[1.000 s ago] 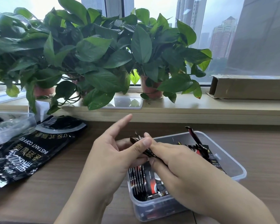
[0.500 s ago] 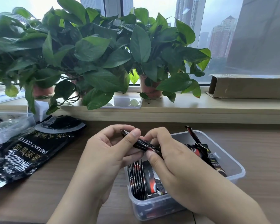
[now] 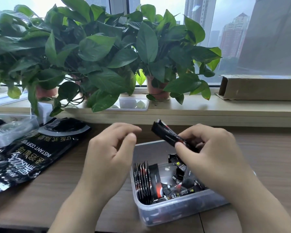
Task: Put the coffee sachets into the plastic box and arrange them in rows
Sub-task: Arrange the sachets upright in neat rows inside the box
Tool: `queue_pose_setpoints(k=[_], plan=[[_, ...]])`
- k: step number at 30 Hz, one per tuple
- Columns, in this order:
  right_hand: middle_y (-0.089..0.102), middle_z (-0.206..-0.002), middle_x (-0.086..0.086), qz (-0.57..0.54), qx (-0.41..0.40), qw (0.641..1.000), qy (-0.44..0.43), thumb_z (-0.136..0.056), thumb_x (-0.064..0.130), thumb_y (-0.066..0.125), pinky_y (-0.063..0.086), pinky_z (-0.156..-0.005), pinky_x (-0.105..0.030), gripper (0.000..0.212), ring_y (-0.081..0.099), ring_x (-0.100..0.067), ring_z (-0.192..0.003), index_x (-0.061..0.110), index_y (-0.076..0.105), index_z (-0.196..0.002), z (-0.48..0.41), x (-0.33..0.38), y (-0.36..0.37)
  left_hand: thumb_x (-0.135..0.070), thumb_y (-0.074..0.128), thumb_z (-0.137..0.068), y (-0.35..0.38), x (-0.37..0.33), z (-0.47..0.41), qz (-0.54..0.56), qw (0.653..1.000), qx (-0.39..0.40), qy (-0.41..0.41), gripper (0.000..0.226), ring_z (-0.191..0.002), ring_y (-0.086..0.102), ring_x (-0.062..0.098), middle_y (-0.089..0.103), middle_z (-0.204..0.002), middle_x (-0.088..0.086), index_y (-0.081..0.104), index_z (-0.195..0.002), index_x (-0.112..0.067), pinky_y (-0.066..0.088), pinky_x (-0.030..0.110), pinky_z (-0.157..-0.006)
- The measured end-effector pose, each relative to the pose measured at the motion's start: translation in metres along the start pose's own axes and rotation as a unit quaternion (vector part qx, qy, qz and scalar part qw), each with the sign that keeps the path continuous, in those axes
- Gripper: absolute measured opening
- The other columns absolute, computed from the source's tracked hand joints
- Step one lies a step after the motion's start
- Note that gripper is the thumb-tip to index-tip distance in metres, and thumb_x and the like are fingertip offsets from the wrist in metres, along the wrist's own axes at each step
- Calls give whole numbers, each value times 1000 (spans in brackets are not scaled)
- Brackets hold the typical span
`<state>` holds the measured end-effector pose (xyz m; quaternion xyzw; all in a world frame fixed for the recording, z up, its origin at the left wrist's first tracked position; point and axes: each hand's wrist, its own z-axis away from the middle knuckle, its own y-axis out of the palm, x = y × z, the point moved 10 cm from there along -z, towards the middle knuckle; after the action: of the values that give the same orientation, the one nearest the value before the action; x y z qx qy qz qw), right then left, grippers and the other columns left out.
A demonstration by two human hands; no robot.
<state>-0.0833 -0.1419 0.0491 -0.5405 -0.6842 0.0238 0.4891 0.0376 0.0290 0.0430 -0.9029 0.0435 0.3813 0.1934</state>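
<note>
The right part of the plastic box [image 3: 173,213] is covered by the right hand [image 3: 208,153] and its forearm. Above the box, the lower ends of the gripped coffee sachets [image 3: 167,134] are buried in that hand, so their number cannot be told. Far left of the box, the instant coffee bag [image 3: 23,158] is cut off by the frame edge.

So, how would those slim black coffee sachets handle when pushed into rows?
The slim black coffee sachets in the right hand jut out unsupported, so probably light and fairly stiff. The upright row in the clear plastic box stands packed together, so singles likely tip.
</note>
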Motion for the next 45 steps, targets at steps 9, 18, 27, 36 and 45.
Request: queue_pose_setpoints(k=[9, 18, 27, 36, 45], plan=[[68, -56, 5, -80, -10, 985, 150, -77, 22, 74, 59, -60, -42, 13, 70, -23, -61, 33, 75, -71, -2, -46, 4, -29, 36, -73, 72, 6, 14, -167, 918, 349, 92, 48, -119, 51, -5, 73, -104, -27, 82, -86, -27, 38, 25, -103], [68, -56, 2, -92, 5, 981, 173, -76, 23, 74, 56, -59, -35, 9, 69, -25, -63, 28, 75, -68, -4, -57, 14, -2, 50, -80, 136, 27, 16, -367, 733, 558, 127, 60, -99, 65, 17, 74, -107, -11, 71, -117, -44, 55, 34, -84], [70, -59, 7, -74, 19, 982, 174, -78, 24, 73, 49, -56, -27, 13, 65, -17, -59, 26, 75, -66, -2, -58, 23, 2, 66, -71, 148, 39, 17, -370, 700, 594, 143, 45, -96, 63, 17, 67, -105, -9, 77, -96, -34, 54, 36, -84], [68, -58, 8, -71, 27, 981, 176, -77, 23, 74, 46, -52, -24, 13, 60, -10, -53, 26, 74, -64, 0, -60, 24, -23, 49, -75, 125, 33, 20, -396, 714, 567, 108, 30, -88, 64, 17, 73, -87, -5, 75, -89, -22, 56, 32, -77], [68, -59, 9, -46, 49, 984, 167, -78, 26, 73, 43, -47, -19, 15, 55, -5, -49, 28, 73, -63, 1, -57, 26, -51, 10, -75, 88, 10, 32, -385, 795, 441, 159, 71, -135, 18, 8, 33, -133, -10, 76, -98, -36, 10, 29, -112]])
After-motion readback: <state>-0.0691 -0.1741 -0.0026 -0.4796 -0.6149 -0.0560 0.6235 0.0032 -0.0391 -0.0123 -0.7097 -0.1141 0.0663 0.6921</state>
